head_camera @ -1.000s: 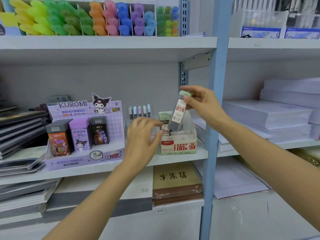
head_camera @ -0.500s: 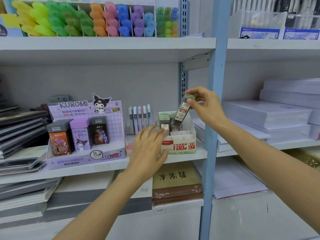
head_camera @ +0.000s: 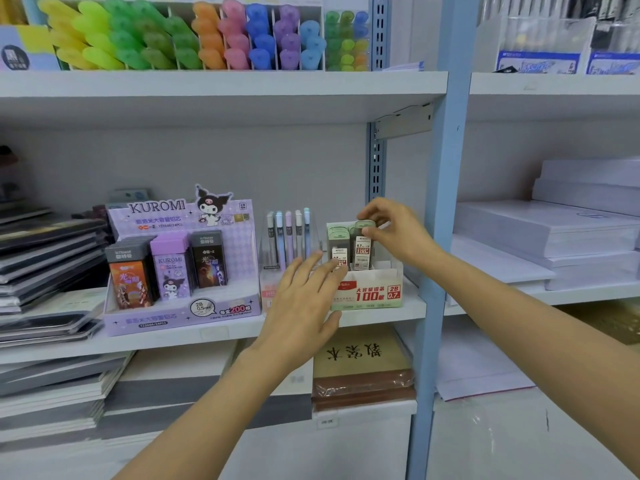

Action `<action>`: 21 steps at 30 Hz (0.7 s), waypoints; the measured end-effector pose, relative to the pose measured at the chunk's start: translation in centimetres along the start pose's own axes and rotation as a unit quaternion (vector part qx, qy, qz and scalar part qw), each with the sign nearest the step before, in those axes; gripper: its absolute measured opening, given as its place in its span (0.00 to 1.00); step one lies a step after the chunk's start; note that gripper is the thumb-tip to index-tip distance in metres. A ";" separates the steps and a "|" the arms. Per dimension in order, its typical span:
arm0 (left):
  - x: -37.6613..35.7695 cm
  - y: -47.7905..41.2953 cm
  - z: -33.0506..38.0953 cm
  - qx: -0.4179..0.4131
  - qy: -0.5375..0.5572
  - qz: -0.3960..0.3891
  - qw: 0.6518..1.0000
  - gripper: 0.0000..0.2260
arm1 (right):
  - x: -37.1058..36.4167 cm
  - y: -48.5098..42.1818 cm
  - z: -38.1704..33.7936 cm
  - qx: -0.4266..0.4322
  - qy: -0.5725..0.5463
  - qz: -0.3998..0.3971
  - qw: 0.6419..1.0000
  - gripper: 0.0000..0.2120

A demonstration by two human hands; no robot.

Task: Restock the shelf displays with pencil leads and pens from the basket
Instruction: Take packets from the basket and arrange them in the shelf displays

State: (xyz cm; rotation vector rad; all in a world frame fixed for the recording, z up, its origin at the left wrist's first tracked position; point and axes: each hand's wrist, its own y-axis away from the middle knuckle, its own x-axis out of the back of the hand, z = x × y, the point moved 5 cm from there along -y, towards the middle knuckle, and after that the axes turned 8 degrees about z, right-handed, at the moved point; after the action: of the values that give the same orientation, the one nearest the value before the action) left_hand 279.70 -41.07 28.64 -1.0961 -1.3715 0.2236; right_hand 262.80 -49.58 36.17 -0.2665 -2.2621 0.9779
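Note:
A small white display box (head_camera: 372, 294) with red print stands on the middle shelf and holds several green-capped pencil lead cases. My right hand (head_camera: 398, 233) pinches the top of one lead case (head_camera: 362, 245), which stands upright in the box's right side. My left hand (head_camera: 304, 299) is spread with straight fingers in front of the box's left end, fingertips at its front edge, holding nothing. A clear holder with several pastel pens (head_camera: 289, 237) stands just left of the box. No basket is in view.
A purple Kuromi lead display (head_camera: 180, 265) sits left of the pens. Dark notebooks (head_camera: 45, 258) are stacked at far left, white paper reams (head_camera: 554, 230) at right. A blue upright post (head_camera: 440, 202) divides the bays. Coloured highlighters (head_camera: 194, 36) fill the top shelf.
My right hand has lowered the lead case from tilted in mid-air down into the white box, now upright. My left hand has opened and moved toward the box's front.

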 end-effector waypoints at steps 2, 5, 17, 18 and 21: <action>0.0 0.0 0.0 -0.001 0.000 0.001 1.000 0.28 | -0.6 0.0 0.3 0.024 0.065 0.016 0.997 0.08; 0.1 -0.1 0.0 -0.003 0.003 -0.003 1.000 0.29 | -1.0 0.2 0.5 0.034 0.117 0.012 0.993 0.12; -1.8 14.9 -1.9 0.121 0.102 0.107 0.982 0.12 | -7.2 14.0 -7.9 0.169 -0.103 -0.112 0.974 0.07; -3.1 17.5 -2.2 0.149 0.103 0.077 0.981 0.12 | -9.5 15.9 -7.8 0.159 -0.107 -0.165 0.967 0.06; -7.3 25.9 -3.0 0.232 0.123 -0.031 0.965 0.13 | -17.4 22.2 -5.7 0.092 -0.102 -0.330 0.934 0.07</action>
State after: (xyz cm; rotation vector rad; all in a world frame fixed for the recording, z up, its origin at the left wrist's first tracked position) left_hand 292.05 -34.15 5.57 -0.6630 -1.0578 0.3314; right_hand 278.29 -38.04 14.83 0.6686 -2.1730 0.8566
